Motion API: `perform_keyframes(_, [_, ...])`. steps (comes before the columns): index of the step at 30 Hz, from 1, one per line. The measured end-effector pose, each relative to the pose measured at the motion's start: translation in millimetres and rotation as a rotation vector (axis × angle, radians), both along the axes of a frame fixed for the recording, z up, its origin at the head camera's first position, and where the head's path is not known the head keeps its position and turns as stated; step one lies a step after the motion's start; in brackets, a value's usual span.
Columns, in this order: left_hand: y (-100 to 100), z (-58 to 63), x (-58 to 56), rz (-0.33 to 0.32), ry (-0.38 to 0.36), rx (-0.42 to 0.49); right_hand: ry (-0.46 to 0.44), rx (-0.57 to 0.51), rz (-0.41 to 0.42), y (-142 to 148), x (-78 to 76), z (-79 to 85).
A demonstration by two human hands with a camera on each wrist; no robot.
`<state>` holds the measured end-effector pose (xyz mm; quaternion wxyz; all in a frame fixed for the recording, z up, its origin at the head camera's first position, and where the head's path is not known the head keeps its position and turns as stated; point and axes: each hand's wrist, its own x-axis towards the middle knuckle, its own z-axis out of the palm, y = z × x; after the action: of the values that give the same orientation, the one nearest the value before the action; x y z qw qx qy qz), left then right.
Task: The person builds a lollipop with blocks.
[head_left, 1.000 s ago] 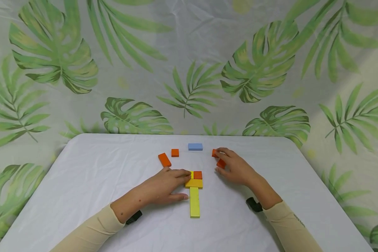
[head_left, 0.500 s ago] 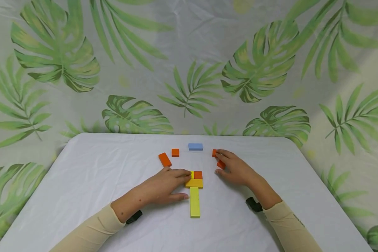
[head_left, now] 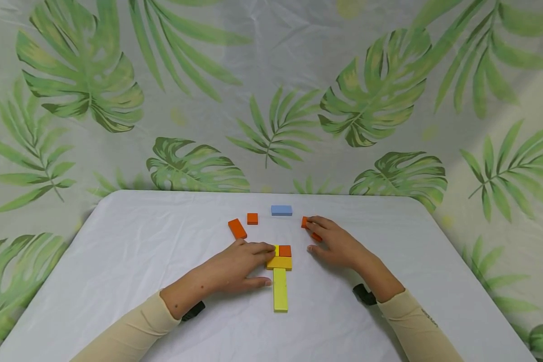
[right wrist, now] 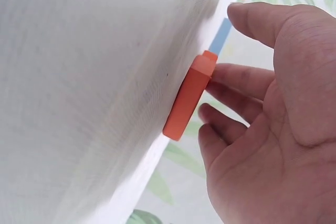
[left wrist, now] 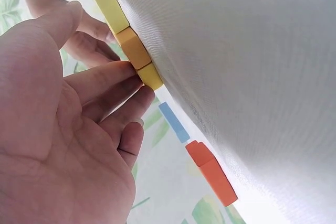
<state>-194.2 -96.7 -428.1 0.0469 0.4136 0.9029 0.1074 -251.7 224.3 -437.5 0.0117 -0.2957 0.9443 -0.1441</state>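
Under the straight-ish fingers of my left hand (head_left: 230,267) sits a small yellow block (left wrist: 150,76); my right hand (head_left: 338,243) is kinda wide, touching a small orange block (head_left: 304,222)

Diffuse light casts soft shadows on the worktop (head_left: 326,322) beneath left grip (head_left: 235,266) and right grip (head_left: 337,242); wrist-view backdrop (left wrist: 207,211) beyond blurs.

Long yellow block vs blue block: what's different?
Length: the long yellow block is longer than the blue block.
Direction: the yellow one points away from the person; the blue one lies crosswise.
Contact: the yellow one's far end butts against the amber block; the blue one stands apart from the other blocks.
Shared: both lie flat on the white cloth.
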Motion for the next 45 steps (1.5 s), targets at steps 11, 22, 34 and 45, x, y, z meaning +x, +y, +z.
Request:
perform_keyframes(11, [-2,-0.9,-3.6,-0.007,0.011,0.0,0.005,0.028,0.024,-7,1.7,2.8])
perform_keyframes(22, [-2,0.4,-5.0,-0.006,0.0,-0.005,-0.033,-0.006,0.049,-12,5.3,3.5])
perform_keyframes(34, [-2,1.7,-4.8,-0.012,0.006,-0.001,-0.049,0.014,0.06,-19,9.0,1.6])
perform_keyframes(45, [-2,0.6,-4.5,-0.014,0.014,0.002,-0.042,0.028,0.081,-26,14.7,2.3])
